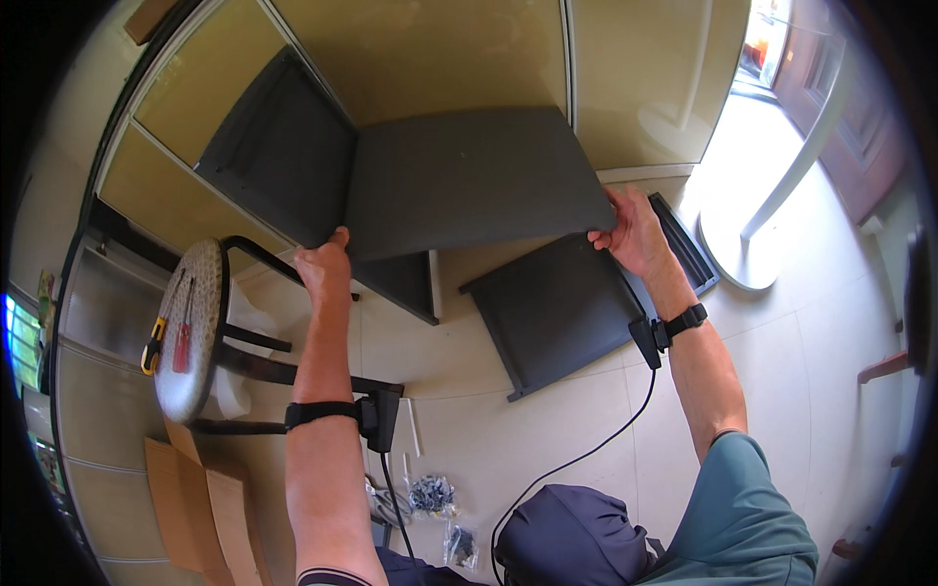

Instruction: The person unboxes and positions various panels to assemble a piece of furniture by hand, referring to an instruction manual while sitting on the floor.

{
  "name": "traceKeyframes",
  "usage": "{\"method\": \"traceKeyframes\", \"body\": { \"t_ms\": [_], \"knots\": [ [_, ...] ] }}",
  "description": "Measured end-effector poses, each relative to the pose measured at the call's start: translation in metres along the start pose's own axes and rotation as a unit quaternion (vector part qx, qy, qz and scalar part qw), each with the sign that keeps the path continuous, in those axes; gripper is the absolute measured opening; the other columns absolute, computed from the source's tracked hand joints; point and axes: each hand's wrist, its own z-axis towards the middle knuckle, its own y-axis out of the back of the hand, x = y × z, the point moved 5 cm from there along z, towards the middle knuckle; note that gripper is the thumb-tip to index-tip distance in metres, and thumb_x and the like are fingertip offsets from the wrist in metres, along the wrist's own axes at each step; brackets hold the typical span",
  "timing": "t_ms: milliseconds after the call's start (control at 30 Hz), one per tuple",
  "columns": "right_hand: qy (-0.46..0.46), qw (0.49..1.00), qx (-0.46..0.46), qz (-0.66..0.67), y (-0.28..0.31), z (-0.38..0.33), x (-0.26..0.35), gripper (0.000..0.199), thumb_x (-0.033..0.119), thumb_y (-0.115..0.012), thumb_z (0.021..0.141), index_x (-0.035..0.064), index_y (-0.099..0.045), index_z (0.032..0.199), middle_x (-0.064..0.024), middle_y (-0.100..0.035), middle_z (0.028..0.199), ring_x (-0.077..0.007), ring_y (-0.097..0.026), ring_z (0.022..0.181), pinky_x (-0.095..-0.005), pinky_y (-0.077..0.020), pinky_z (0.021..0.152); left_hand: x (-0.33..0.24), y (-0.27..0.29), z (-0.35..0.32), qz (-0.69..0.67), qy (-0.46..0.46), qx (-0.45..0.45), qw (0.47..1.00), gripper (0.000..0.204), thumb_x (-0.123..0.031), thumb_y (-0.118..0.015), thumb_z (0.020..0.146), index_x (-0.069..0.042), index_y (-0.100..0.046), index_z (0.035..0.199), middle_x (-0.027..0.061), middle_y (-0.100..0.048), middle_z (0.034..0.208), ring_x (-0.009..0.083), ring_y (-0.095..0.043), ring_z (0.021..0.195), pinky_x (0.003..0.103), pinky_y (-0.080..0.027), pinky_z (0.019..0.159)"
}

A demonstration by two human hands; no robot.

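Held up in front of me is a dark grey rectangular panel (pixel 469 176) with a slightly curved surface. My left hand (pixel 327 262) is closed on its near left corner, thumb on top. At the opposite end, my right hand (pixel 633 234) grips the near right corner, its fingers partly under the edge. Another dark panel (pixel 278 146) stands against the cupboard on the left, beside the held one. Below it, part of a further dark panel (pixel 403 283) shows. On the floor lies a dark panel (pixel 557 317) with raised edges, below my right hand.
Left of my left forearm, a round stool (pixel 200 264) with black legs bears a red-handled screwdriver (pixel 182 347) and a yellow-and-black-handled tool (pixel 153 354). Bagged hardware (pixel 431 495) and an open cardboard box (pixel 200 508) are nearby. A white pole base (pixel 747 259) stands right.
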Motion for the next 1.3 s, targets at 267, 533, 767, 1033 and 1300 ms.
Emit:
{"method": "traceKeyframes", "body": {
  "t_ms": [267,533,767,1033,1300],
  "knots": [
    [-0.033,0.997,-0.021,-0.062,0.02,0.021,-0.033,0.065,0.056,-0.041,0.097,0.0016,-0.05,0.131,-0.01,-0.068,0.095,-0.021,-0.067,0.071,-0.0297,-0.0569,0.057,-0.003,-0.002,0.004,-0.041,-0.01,-0.006,0.999,0.032,-0.019,-0.074,0.074,0.009,-0.064,0.086,0.011,-0.059,0.074,0.0233,-0.053,0.064,0.037,-0.043,0.059],
    [0.002,0.999,-0.036,-0.02,0.014,0.025,-0.043,0.056,0.047,-0.044,0.098,0.0002,-0.051,0.128,-0.0101,-0.068,0.091,-0.0223,-0.066,0.07,-0.0299,-0.0548,0.054,0.002,0.007,0.007,-0.055,-0.014,-0.008,0.998,0.032,-0.018,-0.074,0.074,0.009,-0.065,0.089,0.0123,-0.062,0.077,0.0219,-0.054,0.066,0.037,-0.044,0.059],
    [0.062,0.994,-0.085,-0.036,-0.011,0.017,-0.011,0.043,0.033,-0.055,0.094,0.0018,-0.054,0.123,-0.0066,-0.064,0.082,-0.0176,-0.057,0.054,-0.0281,-0.044,0.042,-0.001,0.012,0.0,-0.017,0.052,0.014,0.998,0.036,-0.019,-0.073,0.076,0.008,-0.066,0.098,0.0145,-0.066,0.085,0.0244,-0.059,0.072,0.038,-0.046,0.065],
    [0.035,0.979,-0.119,-0.159,-0.062,0.009,0.047,0.035,0.022,-0.058,0.092,0.0094,-0.053,0.125,-0.0024,-0.055,0.078,-0.0125,-0.048,0.045,-0.0251,-0.0346,0.038,-0.003,0.011,0.001,-0.002,-0.011,-0.009,1.0,0.038,-0.023,-0.07,0.078,0.009,-0.066,0.098,0.0211,-0.069,0.087,0.0318,-0.063,0.078,0.04,-0.047,0.076],
    [0.007,0.965,-0.132,-0.224,-0.091,-0.018,0.076,0.031,0.021,-0.057,0.093,0.0112,-0.053,0.122,-0.0019,-0.055,0.076,-0.0122,-0.047,0.044,-0.0245,-0.0344,0.038,-0.023,0.037,-0.03,0.024,-0.022,0.009,0.999,0.04,-0.028,-0.068,0.081,0.01,-0.067,0.094,0.0246,-0.068,0.084,0.0359,-0.065,0.08,0.043,-0.048,0.074]
  ]
}}
